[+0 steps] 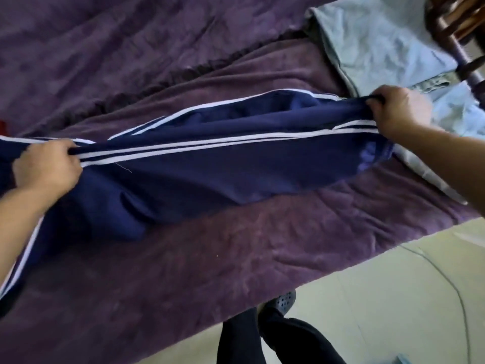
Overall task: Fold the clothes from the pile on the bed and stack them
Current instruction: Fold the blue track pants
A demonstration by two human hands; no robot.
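A pair of navy track pants (210, 174) with white side stripes is stretched across the purple bed cover (183, 271). My left hand (46, 166) grips the striped seam at the left, and the fabric beyond it trails off the left edge. My right hand (399, 109) clutches the bunched top edge at the right. The cloth sags between my two hands and rests partly on the bed. A light blue garment (380, 43) lies flat at the upper right, beyond my right hand.
The bed's front edge runs diagonally from lower left to right, with pale floor tiles (367, 298) below it. My legs and a perforated shoe (283, 303) stand by the edge. A dark wooden post (456, 48) rises at the top right. A thin cable (446, 279) crosses the floor.
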